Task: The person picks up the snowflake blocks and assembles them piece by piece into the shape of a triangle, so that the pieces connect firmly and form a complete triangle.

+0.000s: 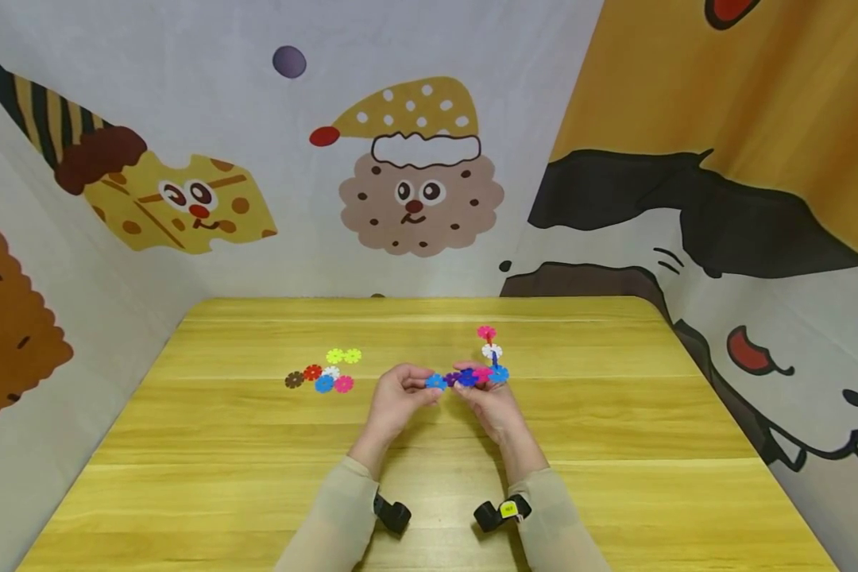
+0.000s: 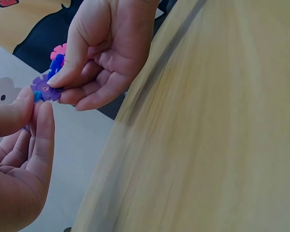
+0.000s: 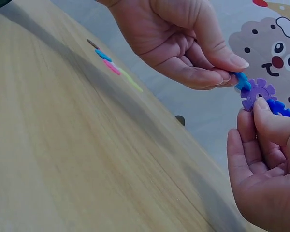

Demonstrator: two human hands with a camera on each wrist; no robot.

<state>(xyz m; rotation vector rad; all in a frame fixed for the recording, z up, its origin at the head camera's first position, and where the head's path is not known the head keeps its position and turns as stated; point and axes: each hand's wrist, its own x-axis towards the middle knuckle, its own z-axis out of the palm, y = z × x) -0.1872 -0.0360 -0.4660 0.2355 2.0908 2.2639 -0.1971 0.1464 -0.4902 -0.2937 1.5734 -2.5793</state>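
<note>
One wood-grained worktop point(image 1: 186, 461) carries the work. Two beige sleeves point(image 1: 332, 508) reach over it. Fingers of the left hand point(image 1: 393, 401) are narrow, pinching a light blue disc; fingers of the right hand point(image 1: 498, 411) pinch the adjoining purple disc. Two black wrist devices point(image 1: 392, 515) sit at the sleeves.

One assembly point(image 1: 468, 377) of notched plastic discs is held above the worktop. Only the head view gives its full L shape, nine discs discernible: a row of light blue, purple, dark blue, pink and light blue, then a branch off the right end of dark blue, white, red and pink. Both wrist views add the purple disc's point(image 3: 262, 88) toothed rim and the light blue disc point(image 3: 242, 81) edge-on against it.

Seven loose discs point(image 1: 325, 384) lie left of the hands: two yellow-green, touching, and one each brown, red, white, light blue and pink. The right wrist view shows these as thin strips; the left wrist view omits them.

One yellow label point(image 1: 508, 509) marks the right wrist device.
</note>
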